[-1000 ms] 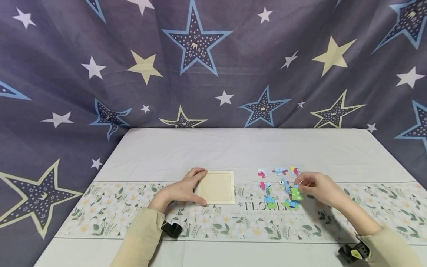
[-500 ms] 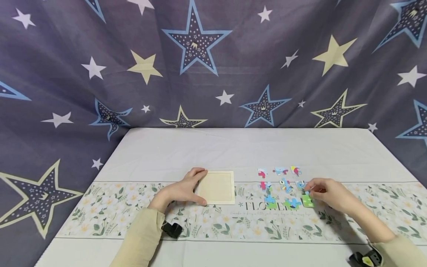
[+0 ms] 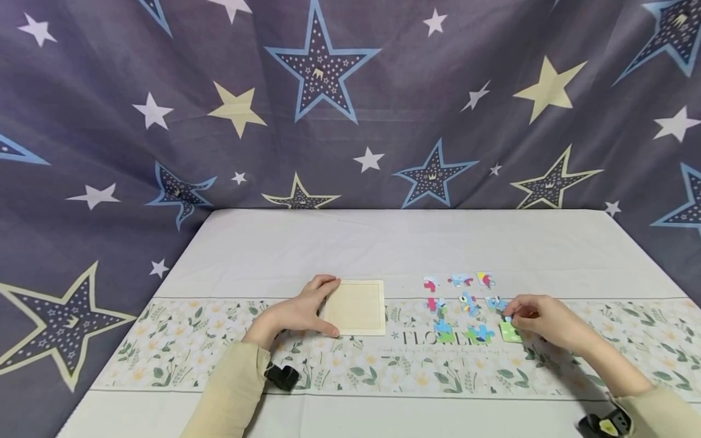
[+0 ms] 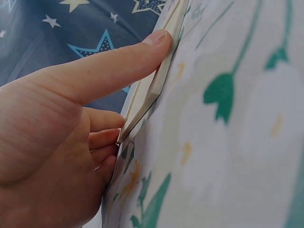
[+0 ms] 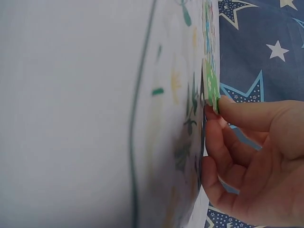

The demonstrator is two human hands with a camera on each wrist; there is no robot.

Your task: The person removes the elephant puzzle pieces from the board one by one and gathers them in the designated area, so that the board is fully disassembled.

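Observation:
A pale wooden puzzle tray (image 3: pixel 357 308) lies flat on the table. My left hand (image 3: pixel 298 311) holds its left side, the thumb at the near corner and the fingers at the far one. In the left wrist view, the thumb of that hand (image 4: pixel 57 109) lies on the edge of the tray (image 4: pixel 154 90). My right hand (image 3: pixel 550 323) pinches a green puzzle piece (image 3: pixel 509 333) at the lower right of the loose pieces. From the right wrist, the thumb and fingertips of this hand (image 5: pixel 256 147) grip the end of the green piece (image 5: pixel 210 85), low against the cloth.
Several colourful puzzle pieces (image 3: pixel 469 303) lie in loose rows between the tray and my right hand. A floral runner (image 3: pixel 405 371) crosses the white tablecloth (image 3: pixel 339 243). Behind the table hangs a dark curtain (image 3: pixel 339 146) with stars.
My right hand has moved right and slightly toward me with the green piece, now down at the end of the nearest row. My left hand stays on the tray.

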